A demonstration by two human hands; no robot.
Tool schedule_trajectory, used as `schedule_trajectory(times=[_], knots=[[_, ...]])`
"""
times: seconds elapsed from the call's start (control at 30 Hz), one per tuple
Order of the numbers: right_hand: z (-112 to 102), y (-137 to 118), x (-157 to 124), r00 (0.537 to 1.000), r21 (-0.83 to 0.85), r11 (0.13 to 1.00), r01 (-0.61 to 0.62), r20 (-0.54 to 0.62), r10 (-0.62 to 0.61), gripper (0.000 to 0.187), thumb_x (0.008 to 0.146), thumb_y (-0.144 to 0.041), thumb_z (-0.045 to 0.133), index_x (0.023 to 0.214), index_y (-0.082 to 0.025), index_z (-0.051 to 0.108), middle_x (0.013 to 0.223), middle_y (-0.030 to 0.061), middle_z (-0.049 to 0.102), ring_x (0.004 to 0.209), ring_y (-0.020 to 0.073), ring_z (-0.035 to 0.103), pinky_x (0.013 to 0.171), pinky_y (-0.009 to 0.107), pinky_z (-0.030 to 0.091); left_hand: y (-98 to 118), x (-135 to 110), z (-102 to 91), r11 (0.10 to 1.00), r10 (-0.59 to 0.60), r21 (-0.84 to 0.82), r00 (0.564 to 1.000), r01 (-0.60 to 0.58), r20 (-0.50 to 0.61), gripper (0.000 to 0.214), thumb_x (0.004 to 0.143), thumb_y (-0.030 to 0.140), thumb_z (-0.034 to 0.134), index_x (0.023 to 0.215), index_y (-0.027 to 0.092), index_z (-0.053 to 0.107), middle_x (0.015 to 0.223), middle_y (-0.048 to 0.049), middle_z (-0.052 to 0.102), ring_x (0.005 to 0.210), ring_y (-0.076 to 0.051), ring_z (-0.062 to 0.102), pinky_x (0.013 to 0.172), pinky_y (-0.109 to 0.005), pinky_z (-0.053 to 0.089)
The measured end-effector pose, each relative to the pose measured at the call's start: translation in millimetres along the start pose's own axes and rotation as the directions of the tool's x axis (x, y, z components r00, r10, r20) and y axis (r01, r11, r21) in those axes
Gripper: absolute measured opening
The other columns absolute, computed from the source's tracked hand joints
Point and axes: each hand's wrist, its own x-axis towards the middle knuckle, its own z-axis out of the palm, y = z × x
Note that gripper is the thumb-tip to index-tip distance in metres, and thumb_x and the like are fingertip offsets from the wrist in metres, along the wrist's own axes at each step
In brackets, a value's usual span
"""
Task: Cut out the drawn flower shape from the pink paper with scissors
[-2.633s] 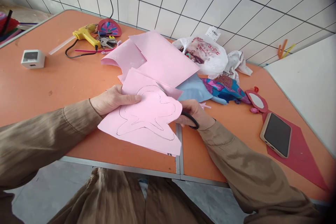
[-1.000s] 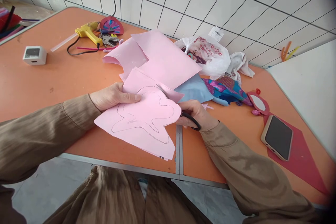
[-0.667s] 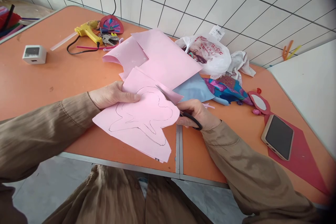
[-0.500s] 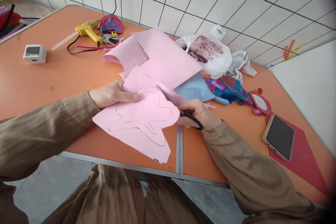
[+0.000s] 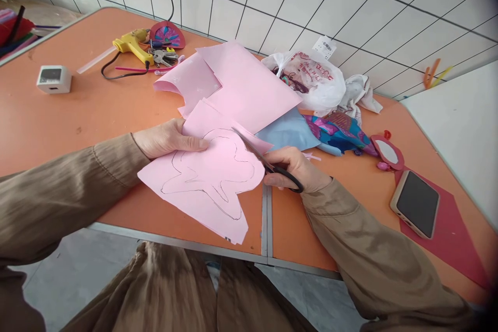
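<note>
over on the left i see a white cube (image 5: 54, 79), then a yellow glue gun (image 5: 133, 45). the left hand (image 5: 167, 140) pinches a drawn-on pink sheet (image 5: 206, 176) above the surface (image 5: 58, 124); scissors (image 5: 269, 167) bite its upper right edge, gripped by the right hand (image 5: 298, 167). farther right lies a phone (image 5: 416, 203).

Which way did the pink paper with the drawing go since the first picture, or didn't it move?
Yes, the drawn-on pink paper swung left: its bottom corner covered part of the metal table seam before, and is now left of it.
</note>
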Motion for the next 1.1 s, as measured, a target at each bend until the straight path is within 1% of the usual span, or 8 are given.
schedule_trajectory(times=[0.2,0.37,0.5,0.63,0.73,0.83,0.93,1.1], knots=[[-2.2,-3.0,-1.6,0.998,-0.019,0.999,-0.047,0.031,0.048,0.040,0.074,-0.048,0.075,0.065,-0.016,0.052,0.047,-0.0061,0.040,0.040,0.0067,0.037,0.037,0.020,0.024,2.1,-1.2,-4.4,0.999,0.003,0.042,0.997,-0.006,0.081,0.006,0.083,0.014,0.070,0.086,0.012,0.075,0.077,-0.0015,0.080,0.082,-0.020,0.077,0.077,-0.022,0.060],[-2.8,-1.0,-3.5,0.999,-0.057,0.998,-0.008,0.032,0.010,0.031,0.077,-0.039,0.070,0.066,-0.015,0.055,0.052,-0.0055,0.041,0.042,0.0055,0.035,0.039,0.020,0.026,2.5,0.6,-9.4,0.997,-0.021,0.069,0.994,0.013,0.109,0.008,0.081,0.017,0.073,0.087,0.012,0.074,0.077,-0.0013,0.080,0.083,-0.020,0.076,0.083,-0.028,0.060],[-3.8,5.0,-5.3,0.998,-0.029,0.999,-0.045,0.041,0.047,0.036,0.077,-0.045,0.069,0.068,-0.014,0.056,0.051,-0.0064,0.040,0.039,0.0050,0.035,0.038,0.019,0.025,2.4,3.8,-13.7,0.997,-0.025,0.080,0.993,0.015,0.114,0.016,0.073,0.018,0.081,0.087,0.012,0.076,0.078,-0.0030,0.080,0.091,-0.024,0.076,0.091,-0.036,0.058],[-4.2,4.7,-6.0,0.994,0.012,0.996,-0.094,0.055,0.093,0.046,0.072,-0.056,0.075,0.073,-0.013,0.058,0.051,-0.0060,0.043,0.038,0.0059,0.040,0.036,0.019,0.026,2.5,5.5,-15.7,0.995,-0.025,0.100,0.994,0.014,0.108,0.013,0.077,0.016,0.079,0.088,0.010,0.076,0.079,-0.0045,0.079,0.093,-0.026,0.075,0.096,-0.042,0.056],[-3.1,0.2,-6.3,0.991,0.056,0.992,-0.117,0.070,0.113,0.053,0.068,-0.062,0.077,0.075,-0.012,0.060,0.052,-0.0047,0.047,0.040,0.0069,0.043,0.038,0.019,0.030,2.2,5.2,-14.6,0.996,-0.014,0.085,0.994,0.004,0.111,0.013,0.078,0.015,0.079,0.089,0.009,0.076,0.078,-0.0045,0.079,0.092,-0.026,0.075,0.096,-0.042,0.055],[-1.9,-3.0,-6.6,0.990,0.073,0.990,-0.119,0.080,0.113,0.055,0.069,-0.063,0.077,0.076,-0.011,0.061,0.057,-0.0031,0.050,0.044,0.0065,0.044,0.041,0.019,0.034,1.3,4.3,-12.4,0.998,-0.018,0.056,0.990,0.010,0.142,0.019,0.077,0.016,0.080,0.094,0.009,0.076,0.078,-0.0046,0.079,0.091,-0.026,0.076,0.095,-0.042,0.056],[-1.8,-2.4,-6.6,0.993,0.081,0.992,-0.098,0.080,0.092,0.055,0.069,-0.063,0.077,0.072,-0.012,0.059,0.060,-0.0022,0.051,0.045,0.0055,0.043,0.041,0.019,0.035,0.3,3.8,-10.6,0.999,-0.033,0.036,0.989,0.028,0.145,0.022,0.077,0.015,0.081,0.096,0.008,0.075,0.083,-0.0068,0.080,0.091,-0.026,0.076,0.095,-0.043,0.056],[-3.0,1.8,-6.2,0.993,0.096,0.992,-0.080,0.092,0.071,0.055,0.069,-0.064,0.077,0.074,-0.012,0.058,0.060,-0.0032,0.050,0.044,0.0057,0.042,0.042,0.020,0.036,-1.5,3.8,-9.3,0.998,-0.047,0.040,0.985,0.041,0.169,0.016,0.081,0.014,0.076,0.096,0.008,0.074,0.075,-0.0068,0.079,0.093,-0.027,0.076,0.093,-0.043,0.057]])
